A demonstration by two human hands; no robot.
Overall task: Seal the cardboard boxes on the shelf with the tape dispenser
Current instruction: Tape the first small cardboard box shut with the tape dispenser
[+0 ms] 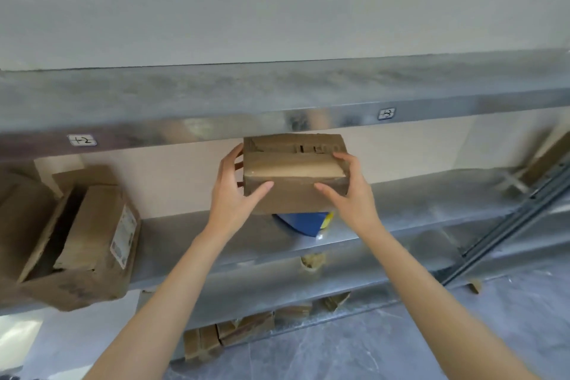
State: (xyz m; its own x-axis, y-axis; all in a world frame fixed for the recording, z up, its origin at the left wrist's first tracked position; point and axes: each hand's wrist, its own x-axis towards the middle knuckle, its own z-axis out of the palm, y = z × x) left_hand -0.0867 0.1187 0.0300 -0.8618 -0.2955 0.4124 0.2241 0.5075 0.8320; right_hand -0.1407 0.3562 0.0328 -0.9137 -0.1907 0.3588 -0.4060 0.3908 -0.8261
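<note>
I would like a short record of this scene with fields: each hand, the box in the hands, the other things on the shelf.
left hand: grips the left side of the small box
right hand: grips its right side
small box: flaps down, held over the middle shelf
blue object: under the small box, partly hidden
open box: on the shelf, far left, flaps open

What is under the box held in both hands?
A blue object with a yellow patch, lying on the metal shelf. The cardboard box covers its upper part, so its identity is unclear.
</note>
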